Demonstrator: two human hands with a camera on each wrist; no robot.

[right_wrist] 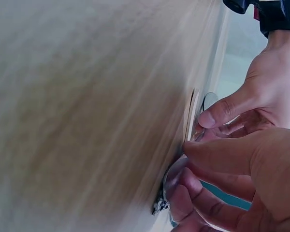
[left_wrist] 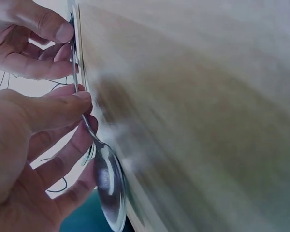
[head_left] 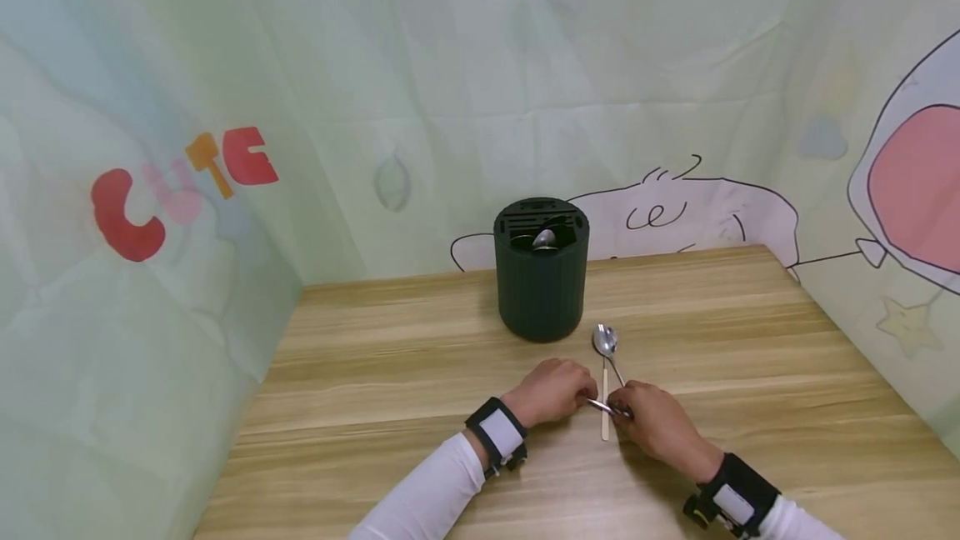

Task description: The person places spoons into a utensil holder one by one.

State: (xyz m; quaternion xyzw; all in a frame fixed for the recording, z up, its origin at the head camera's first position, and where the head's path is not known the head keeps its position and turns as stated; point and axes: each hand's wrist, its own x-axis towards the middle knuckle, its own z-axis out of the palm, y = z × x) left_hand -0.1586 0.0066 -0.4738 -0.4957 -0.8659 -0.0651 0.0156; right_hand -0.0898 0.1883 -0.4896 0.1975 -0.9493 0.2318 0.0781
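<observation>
Both hands hold one metal spoon [left_wrist: 110,186] low over the table. The left hand [head_left: 553,392] pinches its handle near the neck, thumb on one side; the bowl extends past that hand in the left wrist view. Toward the handle's other end, the right hand [head_left: 660,427] grips with thumb and fingers. Between the hands lies a thin utensil with a cream handle [head_left: 605,419], crossed by the held spoon. A second spoon [head_left: 604,340] lies just beyond, its handle running toward the right hand's fingers. In the right wrist view, fingers partly cover a curved metal piece [right_wrist: 173,178].
A dark green ribbed cutlery holder [head_left: 542,290] stands behind the hands, with spoons [head_left: 545,238] in its open compartment and slots in its top. The wood-grain table [head_left: 360,373] meets printed cloth [head_left: 420,107] at the back and sides.
</observation>
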